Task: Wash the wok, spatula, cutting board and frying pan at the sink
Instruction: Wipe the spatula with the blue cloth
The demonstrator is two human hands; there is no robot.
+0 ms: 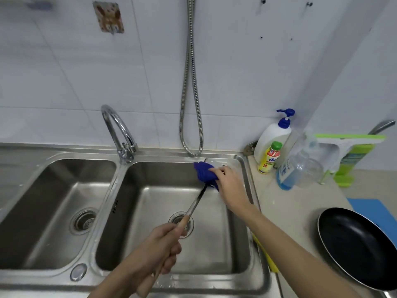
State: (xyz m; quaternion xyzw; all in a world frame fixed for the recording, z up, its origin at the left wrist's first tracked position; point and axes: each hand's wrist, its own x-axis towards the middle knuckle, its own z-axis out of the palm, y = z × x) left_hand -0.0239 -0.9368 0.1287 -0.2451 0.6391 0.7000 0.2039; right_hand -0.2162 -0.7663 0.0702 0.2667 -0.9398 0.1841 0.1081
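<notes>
Bright, even, cool light; glare on sink [255,274] steel; soft focus; wide-angle bending at edges.

spatula [194,206] blade hidden under blue cloth [204,173], frying pan [358,248] cropped at right edge

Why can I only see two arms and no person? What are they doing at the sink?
The camera sits on the person's head and looks down, so you see only their arms, as if through their eyes. The left hand grips the wooden handle of a spatula over the right basin of the sink. The right hand holds a blue cloth wrapped round the spatula's far end, where the blade is hidden, so it looks like wiping. A black frying pan waits on the counter to the right. Behind it stand soap bottles. No water shows at the tap.
</notes>
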